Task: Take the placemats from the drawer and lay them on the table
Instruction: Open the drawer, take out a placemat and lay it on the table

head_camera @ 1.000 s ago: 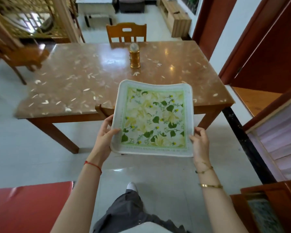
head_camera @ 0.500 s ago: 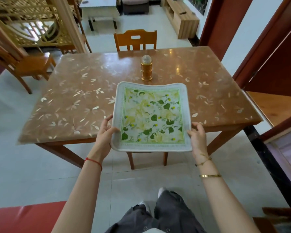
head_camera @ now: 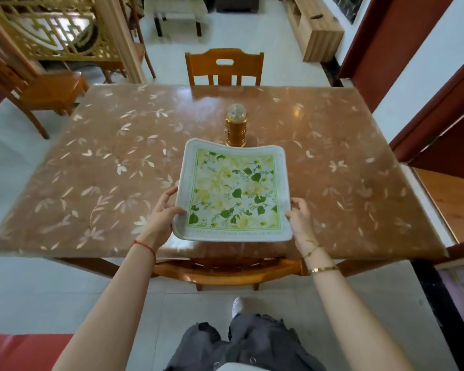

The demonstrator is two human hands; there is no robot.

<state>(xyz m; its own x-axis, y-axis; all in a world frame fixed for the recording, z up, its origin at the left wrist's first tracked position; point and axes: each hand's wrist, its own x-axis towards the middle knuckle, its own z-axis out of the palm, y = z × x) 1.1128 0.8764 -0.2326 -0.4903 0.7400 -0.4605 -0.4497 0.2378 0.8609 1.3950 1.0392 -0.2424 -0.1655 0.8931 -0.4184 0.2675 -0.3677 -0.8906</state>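
Head camera, 1 view
Looks forward and down, close over the table [head_camera: 97,167], from its near edge.

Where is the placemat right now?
Centre of the head view, the placemat is held by both hands over the table's near edge, just before the gold jar.

You hold the placemat [head_camera: 232,192] over the near middle of the table [head_camera: 97,167], left hand [head_camera: 161,218] at its left edge, right hand [head_camera: 300,218] at its right. The jar [head_camera: 235,125] stands just behind it, with one chair [head_camera: 224,66] beyond the table's far side and another chair [head_camera: 225,273] tucked under the near edge.
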